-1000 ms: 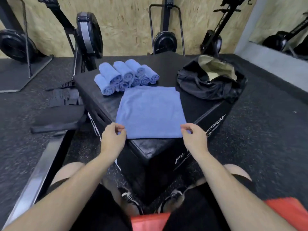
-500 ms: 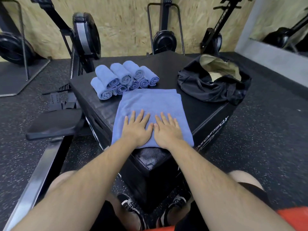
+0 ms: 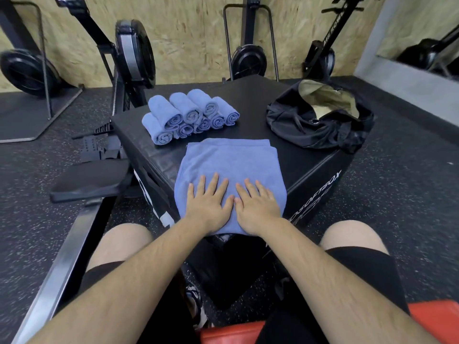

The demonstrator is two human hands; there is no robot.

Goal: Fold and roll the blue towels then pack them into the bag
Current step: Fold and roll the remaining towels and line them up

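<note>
A folded blue towel [image 3: 231, 160] lies flat on the near corner of a black soft box [image 3: 250, 95]. My left hand [image 3: 210, 203] and my right hand [image 3: 257, 204] press side by side on its near half, palms down, fingers straight and spread. Behind the towel, at the box's left, several rolled blue towels [image 3: 188, 115] lie stacked in two layers. An open black bag [image 3: 320, 120] with a tan lining sits at the box's right corner, apart from the flat towel.
Rowing machines [image 3: 134, 55] stand along the plywood wall behind the box. A rower seat [image 3: 89, 180] and its rail lie on the floor to the left. Black rubber flooring surrounds the box. A red seat edge [image 3: 231, 333] shows under my legs.
A second ago both hands pinched the towel's near corners. They have since let go and moved inward onto the towel, now lying flat side by side on it.
</note>
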